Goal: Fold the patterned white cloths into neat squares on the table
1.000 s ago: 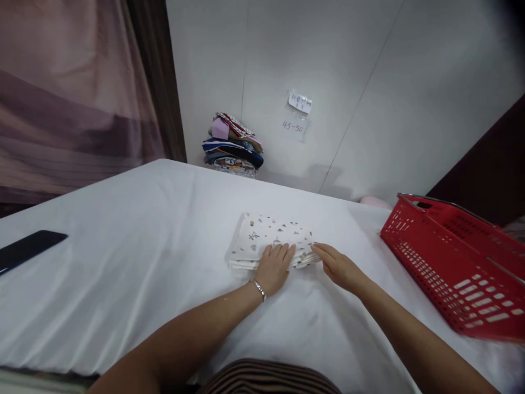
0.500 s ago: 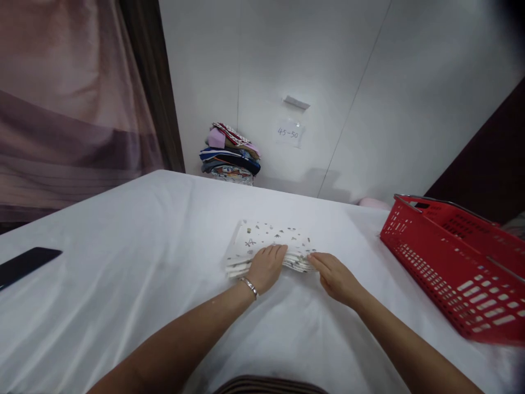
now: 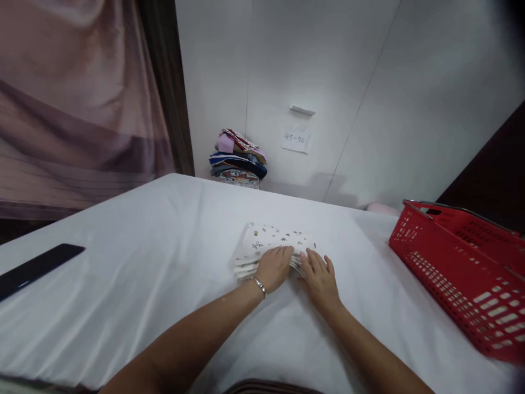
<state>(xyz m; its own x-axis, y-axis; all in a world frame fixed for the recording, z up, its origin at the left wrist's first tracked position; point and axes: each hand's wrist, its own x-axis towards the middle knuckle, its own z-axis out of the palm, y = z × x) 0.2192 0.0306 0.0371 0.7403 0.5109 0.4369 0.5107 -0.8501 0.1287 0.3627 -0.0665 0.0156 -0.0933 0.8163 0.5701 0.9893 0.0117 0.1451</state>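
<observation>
A folded white cloth (image 3: 270, 238) with small printed leaf and plant motifs lies in several layers on the white-covered table. My left hand (image 3: 275, 269), with a silver bracelet at the wrist, is closed over the middle of its near edge; the thumb is hidden. At the cloth's near right corner rests my right hand (image 3: 320, 280), its fingers spread and laid against the layers. The layered folds show to the left of my left hand and between both hands.
A red plastic basket (image 3: 455, 273) stands on the right of the table (image 3: 172, 241). On the left lies a black phone-like slab (image 3: 41, 268). Behind, a pile of folded clothes (image 3: 240, 158) sits against the wall beneath a paper marked 45-50 (image 3: 296, 140). A pinkish curtain (image 3: 77, 98) hangs at left.
My right hand has gone from pinching the cloth's near right edge to lying spread over that corner, closer to my left hand. The left hand keeps its place on the cloth. The view has shifted slightly.
</observation>
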